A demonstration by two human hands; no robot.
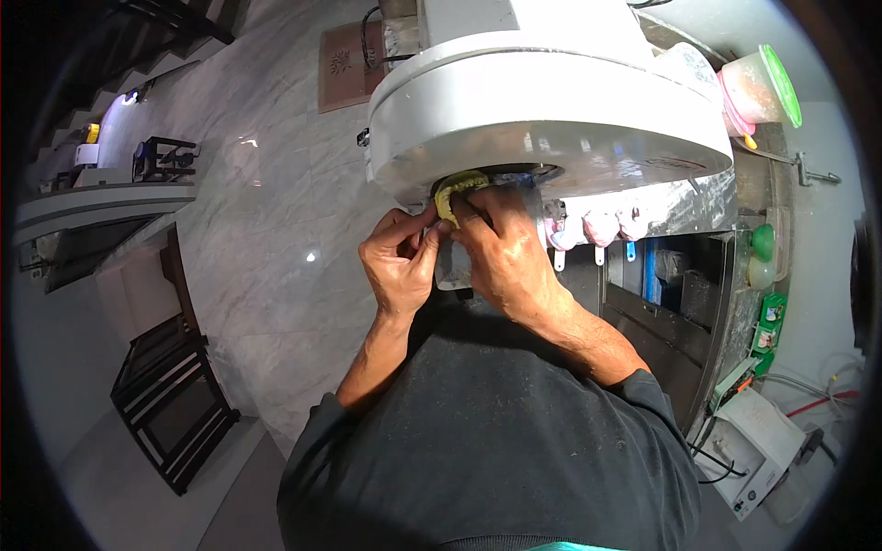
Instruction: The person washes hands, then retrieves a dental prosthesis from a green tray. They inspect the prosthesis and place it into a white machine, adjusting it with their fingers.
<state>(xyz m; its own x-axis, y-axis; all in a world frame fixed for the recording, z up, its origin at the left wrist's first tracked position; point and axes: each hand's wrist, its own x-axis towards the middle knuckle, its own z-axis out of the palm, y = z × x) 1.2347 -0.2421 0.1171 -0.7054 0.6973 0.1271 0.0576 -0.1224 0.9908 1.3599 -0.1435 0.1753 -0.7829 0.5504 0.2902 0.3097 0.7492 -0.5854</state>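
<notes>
A yellow, curved piece [446,200] with a bumpy edge, arch-shaped like a dental cast, is held at the dark opening in the underside of a large white rounded machine housing [542,101]. My right hand [508,253] grips it from the right, its fingers bent over the inner side of the curve. From the left, my left hand [397,262] pinches the piece's lower end between thumb and fingers. Part of the piece is covered by my fingers. Below the opening, between my hands, a grey metal part [452,266] shows partly.
To the right, several small pink-and-white pieces [600,228] with handles line a counter edge above a dark cabinet [657,317]. A clear tub with a green lid [781,87] stands farther back. A white box-shaped device [753,450] with cables sits at lower right. Tiled floor [266,248] extends left.
</notes>
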